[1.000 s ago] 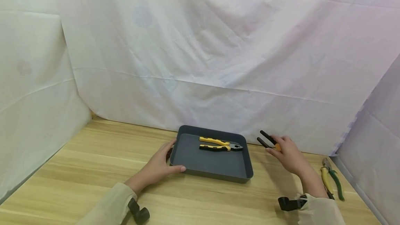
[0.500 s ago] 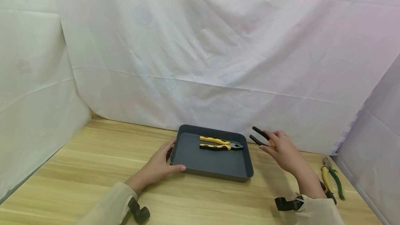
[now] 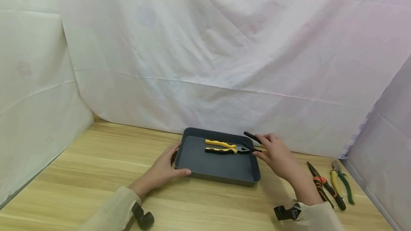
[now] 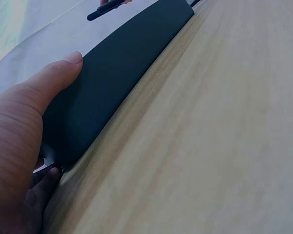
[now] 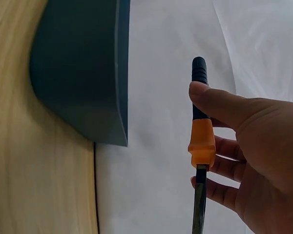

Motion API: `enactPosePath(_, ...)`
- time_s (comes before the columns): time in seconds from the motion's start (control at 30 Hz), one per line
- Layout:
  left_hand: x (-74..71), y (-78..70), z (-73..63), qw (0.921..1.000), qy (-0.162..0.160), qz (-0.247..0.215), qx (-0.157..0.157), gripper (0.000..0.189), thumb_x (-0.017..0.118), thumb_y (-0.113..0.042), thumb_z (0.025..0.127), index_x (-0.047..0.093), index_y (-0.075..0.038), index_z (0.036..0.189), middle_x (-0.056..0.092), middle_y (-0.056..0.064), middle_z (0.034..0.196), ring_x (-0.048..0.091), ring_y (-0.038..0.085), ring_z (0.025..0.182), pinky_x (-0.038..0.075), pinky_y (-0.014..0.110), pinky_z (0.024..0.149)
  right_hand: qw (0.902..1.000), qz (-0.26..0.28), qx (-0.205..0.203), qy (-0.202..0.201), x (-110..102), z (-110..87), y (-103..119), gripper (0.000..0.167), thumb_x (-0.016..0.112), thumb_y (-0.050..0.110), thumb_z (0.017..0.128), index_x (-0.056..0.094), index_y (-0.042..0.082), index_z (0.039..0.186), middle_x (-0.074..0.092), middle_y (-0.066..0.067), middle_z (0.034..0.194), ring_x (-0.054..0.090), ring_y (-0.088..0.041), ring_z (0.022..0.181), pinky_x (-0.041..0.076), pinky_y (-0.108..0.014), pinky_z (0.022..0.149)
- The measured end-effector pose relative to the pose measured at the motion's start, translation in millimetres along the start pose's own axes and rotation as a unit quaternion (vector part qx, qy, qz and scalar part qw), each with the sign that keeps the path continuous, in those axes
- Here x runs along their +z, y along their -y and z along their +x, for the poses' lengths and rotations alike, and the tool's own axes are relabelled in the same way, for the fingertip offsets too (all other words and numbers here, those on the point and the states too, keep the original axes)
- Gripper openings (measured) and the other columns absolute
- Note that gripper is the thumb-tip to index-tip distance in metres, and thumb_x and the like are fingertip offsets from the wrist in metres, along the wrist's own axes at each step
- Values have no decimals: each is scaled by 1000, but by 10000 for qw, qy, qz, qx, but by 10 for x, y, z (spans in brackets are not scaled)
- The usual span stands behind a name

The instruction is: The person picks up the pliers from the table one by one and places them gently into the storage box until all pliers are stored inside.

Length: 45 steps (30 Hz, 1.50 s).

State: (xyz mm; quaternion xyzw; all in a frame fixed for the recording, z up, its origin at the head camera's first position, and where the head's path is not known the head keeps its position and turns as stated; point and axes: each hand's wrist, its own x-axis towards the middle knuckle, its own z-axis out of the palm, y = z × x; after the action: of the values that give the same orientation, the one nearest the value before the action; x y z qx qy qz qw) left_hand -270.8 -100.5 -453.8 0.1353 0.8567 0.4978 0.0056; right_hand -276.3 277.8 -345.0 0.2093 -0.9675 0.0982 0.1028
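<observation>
A dark grey tray sits on the table, and a pair of yellow-and-black pliers lies in it. My left hand grips the tray's near left corner, thumb along the front wall and fingers at the left side. In the left wrist view the thumb presses on the tray's wall. My right hand holds orange-and-black pliers above the tray's right edge, handles pointing left. In the right wrist view the thumb lies over one black handle, and the metal jaws run off the bottom edge.
On the wooden table, to the right, lie red-and-black long-nose pliers and yellow-and-green pliers. White cloth hangs behind the table and at both sides. The tray's back edge is close to the cloth.
My right hand has moved left with the orange-and-black pliers, from beside the tray to over its right edge. The red-and-black pliers have come into view from behind the forearm. My left hand stays put.
</observation>
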Motion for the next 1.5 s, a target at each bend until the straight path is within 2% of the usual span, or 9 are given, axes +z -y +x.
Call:
enactPosePath(0.47,-3,-6,6,10000,16,-45,0,112,89,-45,75,25,-13,162,33,16,163,45,37,144,39,53,119,9969,-327,-683,-228,216,61,209,61,75,26,92,54,7,146,58,-15,123,59,-28,107,57,-40,81)
enactPosePath(0.7,-6,-1,6,10000,32,-71,19,113,88,-46,75,24,-12,162,33,17,163,45,37,144,39,53,118,9908,-616,-1100,-494,360,104,303,64,79,29,88,56,11,146,60,-11,121,59,-20,98,55,-34,76)
enactPosePath(1.03,-9,-6,-1,9999,60,-115,37,113,88,-47,75,24,-12,162,32,16,164,45,37,144,40,53,118,9844,-770,-1432,-675,507,116,436,64,81,33,85,58,15,143,62,-8,120,60,-17,89,54,-27,68)
enactPosePath(1.27,-5,-1,4,9999,92,-112,-5,113,87,-47,76,23,-13,162,30,16,165,43,37,145,39,53,118,9862,-640,-1434,-520,554,102,513,67,80,32,86,55,17,146,62,-7,123,61,-19,99,57,-31,75)
enactPosePath(1.5,-4,-2,0,9999,105,-109,-72,113,87,-48,76,23,-14,162,29,16,165,43,38,145,39,54,118,9862,-552,-1515,-385,564,96,573,65,79,33,87,56,14,145,61,-8,126,62,-19,102,57,-34,81)
